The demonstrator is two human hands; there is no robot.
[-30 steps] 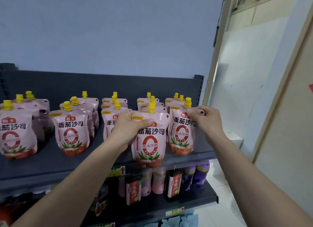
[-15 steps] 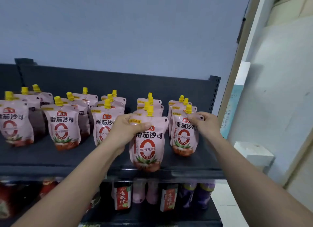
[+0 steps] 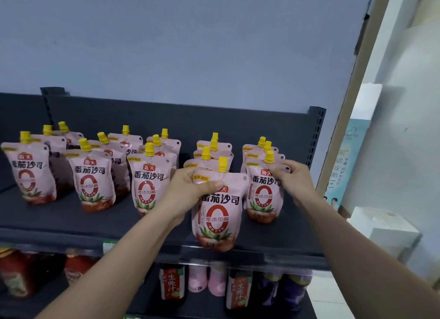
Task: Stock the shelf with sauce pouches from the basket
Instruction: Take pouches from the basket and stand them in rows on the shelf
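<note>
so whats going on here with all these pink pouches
A person is stocking a dark shelf with pink, yellow-capped sauce pouches. The left hand grips the top of the nearest pouch, which is at the shelf's front edge, ahead of a short row. The right hand pinches the upper corner of the rightmost front pouch. Several rows already stand upright to the left. Bottles sit on the shelf below. No basket is in view.

Left hand (image 3: pixel 190 190) grips front pouch (image 3: pixel 217 214) at shelf (image 3: pixel 71 221) edge — right hand (image 3: pixel 294 183) pinches neighbouring pouch (image 3: pixel 263 195) top, apparently upright.
</note>
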